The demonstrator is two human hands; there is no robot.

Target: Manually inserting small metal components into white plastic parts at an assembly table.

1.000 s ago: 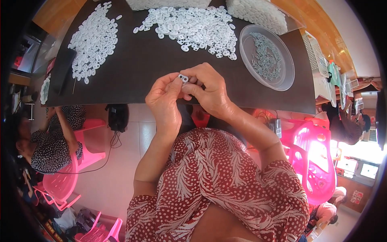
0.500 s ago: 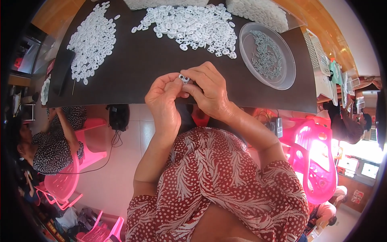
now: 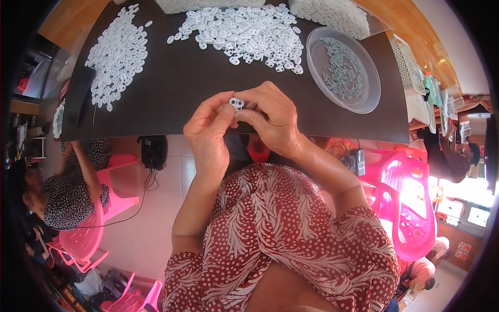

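A small white plastic piece with several round holes (image 3: 237, 103) is pinched between the fingertips of both hands, just above the near part of the dark table (image 3: 171, 109). My left hand (image 3: 210, 125) grips it from the left, the thumb lying against its lower edge. From the right, my right hand (image 3: 273, 117) closes its thumb and forefinger on the same piece. Whether anything else is tucked in my curled fingers is hidden. Beyond my hands spreads a heap of similar white oval pieces (image 3: 244, 36).
Another pile of white pieces (image 3: 117, 60) lies at the left, beside a long black object (image 3: 82, 96). A round clear dish (image 3: 370, 67) at the right holds small grey screws (image 3: 340, 67). Clear containers of white parts (image 3: 330, 16) stand at the back. A person (image 3: 73, 192) sits at the left.
The white piece has turned between my fingertips, so more of its holed face shows. Both hands have shifted only slightly, and the view has moved a little.
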